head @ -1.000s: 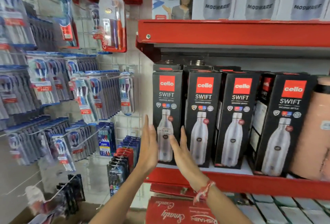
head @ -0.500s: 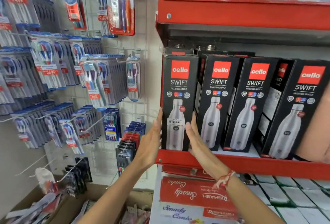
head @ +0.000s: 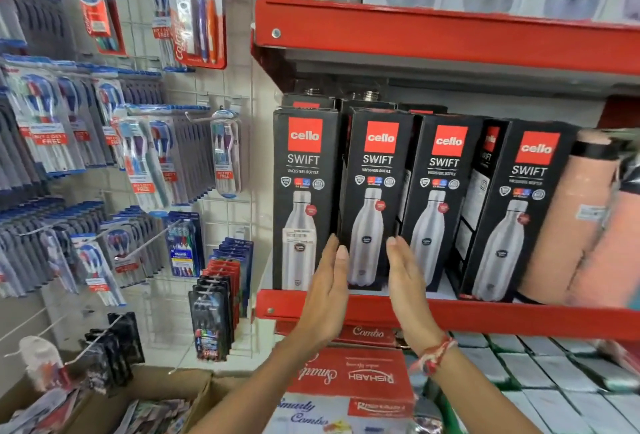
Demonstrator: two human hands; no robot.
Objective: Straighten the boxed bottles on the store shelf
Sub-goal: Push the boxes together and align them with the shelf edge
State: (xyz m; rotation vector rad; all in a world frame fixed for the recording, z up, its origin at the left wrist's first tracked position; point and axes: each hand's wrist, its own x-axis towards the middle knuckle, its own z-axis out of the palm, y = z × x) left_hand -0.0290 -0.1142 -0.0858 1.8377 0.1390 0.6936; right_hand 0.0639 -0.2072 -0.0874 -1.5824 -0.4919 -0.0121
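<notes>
Squaring up the second box from the left (head: 375, 198) on the red shelf (head: 485, 316). Left hand (head: 329, 291) and right hand (head: 407, 291) sit flat against its lower left and right edges, fingers straight and together, palms facing each other. It reads as a light press, not a wrapped hold; whether the palms fully touch the card I can't tell.

To do it well: push evenly from both sides low down, twist until the front face lines up with the leftmost box (head: 304, 198), then slide it back flush with the shelf lip. Keep pressure low so it doesn't tip.

Orientation: long axis is vertical, the box stands on its short end, printed face toward the camera but turned slightly right. Third box (head: 441, 205) and the far-right box (head: 519, 215) show the same skew; judged next in line.
</notes>
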